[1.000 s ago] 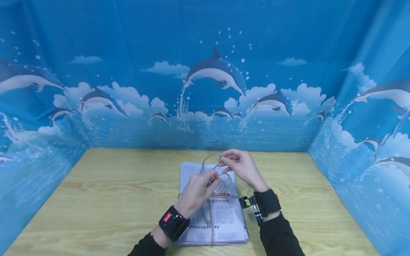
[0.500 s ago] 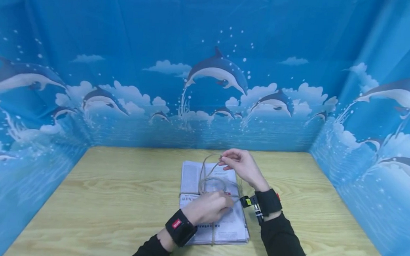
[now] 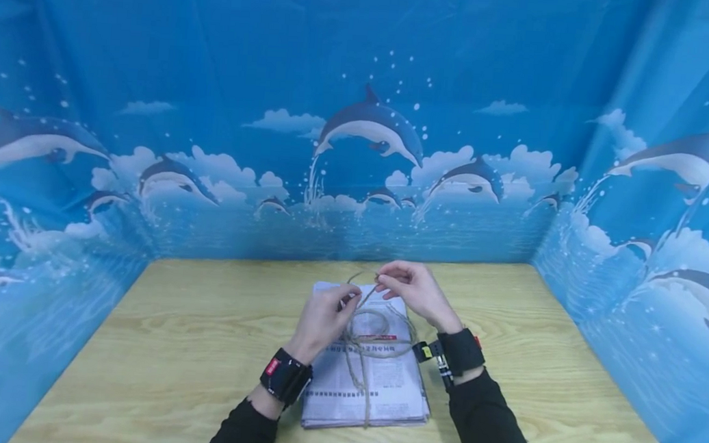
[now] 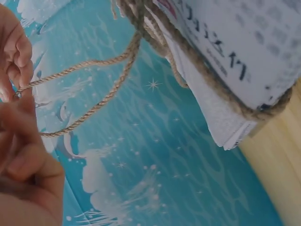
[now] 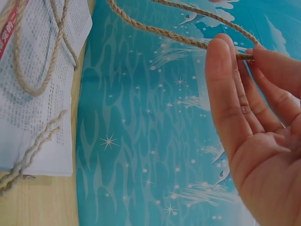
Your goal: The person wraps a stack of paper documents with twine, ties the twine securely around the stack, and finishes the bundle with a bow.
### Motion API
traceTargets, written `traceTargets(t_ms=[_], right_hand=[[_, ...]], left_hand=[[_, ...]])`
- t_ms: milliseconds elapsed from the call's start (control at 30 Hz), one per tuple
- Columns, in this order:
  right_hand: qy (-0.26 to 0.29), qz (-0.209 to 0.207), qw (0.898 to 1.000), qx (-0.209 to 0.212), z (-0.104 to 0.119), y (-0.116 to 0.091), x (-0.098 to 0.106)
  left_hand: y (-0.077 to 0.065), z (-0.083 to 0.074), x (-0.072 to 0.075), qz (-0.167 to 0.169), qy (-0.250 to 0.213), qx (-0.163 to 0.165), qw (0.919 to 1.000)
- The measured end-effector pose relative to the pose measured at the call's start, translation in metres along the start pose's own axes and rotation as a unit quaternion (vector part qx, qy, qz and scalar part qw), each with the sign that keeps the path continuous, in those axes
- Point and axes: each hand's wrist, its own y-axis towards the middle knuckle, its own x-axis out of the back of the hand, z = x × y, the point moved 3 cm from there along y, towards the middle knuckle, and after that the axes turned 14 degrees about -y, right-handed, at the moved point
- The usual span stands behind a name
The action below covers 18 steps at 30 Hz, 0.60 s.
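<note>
A stack of newspapers lies on the table, bound crosswise with brown twine. More twine lies in loose coils on the top sheet. At the stack's far end, my right hand pinches a raised loop of the twine between thumb and fingertips; in the right wrist view, the twine loop runs straight to that pinch. My left hand has its fingers bent, close beside the loop's left side. The left wrist view has the left hand covering part of one strand; I cannot tell whether it grips the twine.
Wood-grain table surrounds the stack. Blue dolphin-print cloth hangs behind the table and along both sides. Two frayed twine ends lie over the paper's edge in the right wrist view.
My left hand swept from the loop down across the middle of the stack, then back up and left beside the loop. The coils on the paper are uncovered now. The right hand keeps its pinch.
</note>
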Motion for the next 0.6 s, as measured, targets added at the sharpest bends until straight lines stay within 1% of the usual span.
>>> traceTargets(t_ms=[133, 267, 333, 433, 600], right_hand=[[-0.019, 0.002, 1.0, 0.002, 0.003, 0.001, -0.002], [-0.025, 0.0, 1.0, 0.008, -0.001, 0.002, -0.005], [-0.028, 0.0, 1.0, 0.013, -0.003, 0.002, -0.006], [-0.038, 0.004, 0.999, 0.019, -0.005, 0.003, -0.009], [-0.06, 0.009, 0.998, 0.025, -0.004, 0.002, -0.013]], left_hand=[[0.001, 0.005, 0.004, -0.057, 0.002, 0.002, 0.9984], [0.0, 0.007, 0.006, -0.098, 0.004, -0.004, 0.9952], [0.0, 0.008, 0.008, -0.112, 0.001, -0.008, 0.9937], [0.0, 0.008, 0.01, -0.11, 0.001, -0.012, 0.9939], [0.002, 0.006, 0.011, -0.079, 0.007, -0.024, 0.9966]])
